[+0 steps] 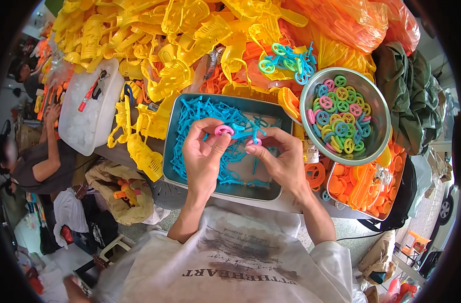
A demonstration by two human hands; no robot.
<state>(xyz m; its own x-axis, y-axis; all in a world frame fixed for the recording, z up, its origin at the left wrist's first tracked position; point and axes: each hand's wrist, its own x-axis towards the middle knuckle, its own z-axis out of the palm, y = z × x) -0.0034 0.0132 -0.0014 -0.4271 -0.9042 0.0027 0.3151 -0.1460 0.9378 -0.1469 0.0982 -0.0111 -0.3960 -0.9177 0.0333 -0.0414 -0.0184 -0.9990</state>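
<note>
My left hand (204, 151) pinches a small pink plastic wheel (224, 131) between thumb and fingers. My right hand (286, 159) grips a second pink wheel (253, 143), partly hidden by its thumb. Between the two wheels a blue plastic toy bicycle frame (239, 134) spans from hand to hand. Both hands are above a metal tray (230, 192), whose left side is heaped with blue frame pieces (190, 113); fewer lie towards its right side.
A metal bowl (383, 90) of multicoloured wheels stands to the right, near an assembled blue-and-green pile (291, 63). Yellow plastic parts (180, 45) are heaped behind. Orange parts (362, 184) fill a tray at right. A white bin (71, 121) and another person's arm (48, 151) are left.
</note>
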